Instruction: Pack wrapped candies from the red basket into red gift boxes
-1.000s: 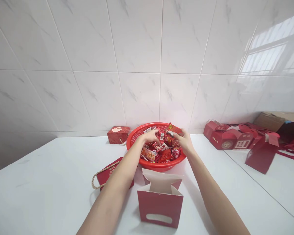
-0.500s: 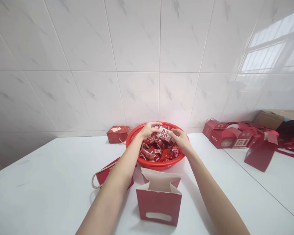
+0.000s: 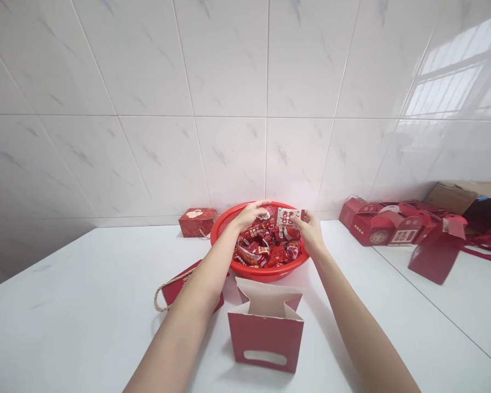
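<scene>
My right hand (image 3: pixel 311 233) pinches a small white packet with red characters (image 3: pixel 286 216) between thumb and fingers, over the right side of a red plastic basket (image 3: pixel 270 277). Inside the basket lie several red-wrapped candies (image 3: pixel 278 255). At the basket's back left, my left hand (image 3: pixel 250 216) has its fingers stretched out and apart, beside wrapped candies; its fingertips partly cover them. In front of the basket a red paper box (image 3: pixel 265 334) stands upright with its top open, an oblong slot facing me.
Left of the box, a red bag with a rope handle (image 3: pixel 175 292) lies partly under my left forearm. A small patterned red box (image 3: pixel 197 222) sits by the tiled wall. Several red gift boxes (image 3: pixel 372 229) and a cardboard box (image 3: pixel 454 194) stand at the right.
The white packet, between both hands earlier, has moved right and tilted up in my right hand. My left hand has let go and stays over the basket.
</scene>
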The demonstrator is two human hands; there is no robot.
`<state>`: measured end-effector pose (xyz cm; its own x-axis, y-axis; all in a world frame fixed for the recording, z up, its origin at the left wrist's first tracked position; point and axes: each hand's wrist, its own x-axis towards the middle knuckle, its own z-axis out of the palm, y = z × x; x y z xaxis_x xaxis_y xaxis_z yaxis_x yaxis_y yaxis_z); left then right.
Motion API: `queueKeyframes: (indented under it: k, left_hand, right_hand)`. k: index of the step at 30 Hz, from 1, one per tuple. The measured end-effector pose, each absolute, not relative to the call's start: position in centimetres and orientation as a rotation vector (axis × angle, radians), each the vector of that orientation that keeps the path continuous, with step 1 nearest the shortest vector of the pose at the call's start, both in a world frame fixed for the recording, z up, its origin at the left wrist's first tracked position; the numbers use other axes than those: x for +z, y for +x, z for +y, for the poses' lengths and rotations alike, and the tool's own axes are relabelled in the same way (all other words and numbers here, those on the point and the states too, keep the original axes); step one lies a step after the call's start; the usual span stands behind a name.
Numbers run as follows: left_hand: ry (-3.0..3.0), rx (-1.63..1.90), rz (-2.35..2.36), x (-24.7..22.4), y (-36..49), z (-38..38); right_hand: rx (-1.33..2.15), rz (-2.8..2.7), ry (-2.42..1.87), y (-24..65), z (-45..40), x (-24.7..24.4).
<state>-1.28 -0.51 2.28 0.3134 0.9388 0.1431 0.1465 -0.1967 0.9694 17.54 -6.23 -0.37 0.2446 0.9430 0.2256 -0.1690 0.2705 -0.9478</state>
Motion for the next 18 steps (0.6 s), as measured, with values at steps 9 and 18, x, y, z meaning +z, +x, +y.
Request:
queueKeyframes:
  k: [9,18]
  left_hand:
    - [1.745,1.044,1.272,0.5,-1.4,1.2]
    - [1.830,1.011,1.332,0.5,-1.2,0.9]
  right_hand:
    - [0.946,-0.997,-0.932,17.7,-6.8,0.3]
    - [0.959,-0.975,-0.948,17.7,-6.5,0.1]
